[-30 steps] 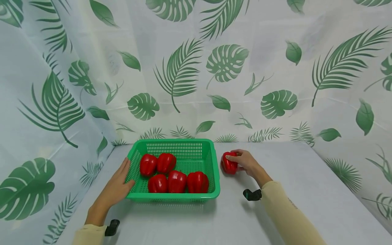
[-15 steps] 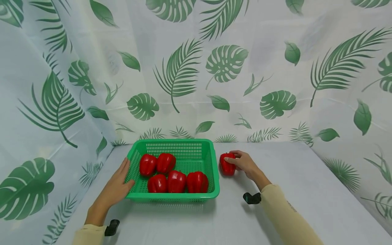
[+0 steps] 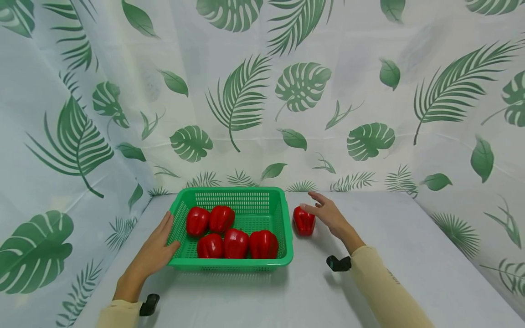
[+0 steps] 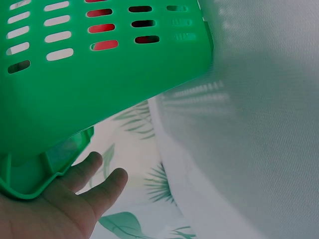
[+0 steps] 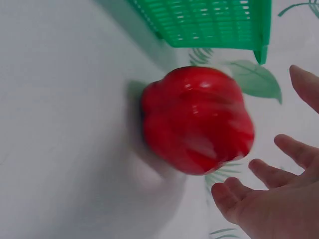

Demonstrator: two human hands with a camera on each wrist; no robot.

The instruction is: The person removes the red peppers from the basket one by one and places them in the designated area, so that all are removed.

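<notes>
My left hand [image 3: 155, 249] lies with straight fingers along the left rim of a green plastic basket [image 3: 229, 262]. In the left wrist view that hand [image 4: 70, 204] touches the underside of the rim. Several red bell peppers [image 3: 236, 243] lie inside the basket. Just outside its right wall, one more red bell pepper [image 3: 304, 222] stands on the table. My right hand [image 3: 330, 216] hovers over and beside this pepper, fingers spread. In the right wrist view a gap shows between the hand [image 5: 279, 194] and the pepper [image 5: 197, 122].
A white table surface [image 3: 393, 255] extends in front of the basket and to the right. Leaf-printed curtains [image 3: 254, 91] hang behind the table and along both sides. A small black device [image 3: 338, 263] sits at the right wrist, another black device [image 3: 149, 304] at the left.
The right hand has shifted the pepper slightly left toward the basket and stood it down, then let go and lifted its fingers off. The left hand and basket have stayed put.
</notes>
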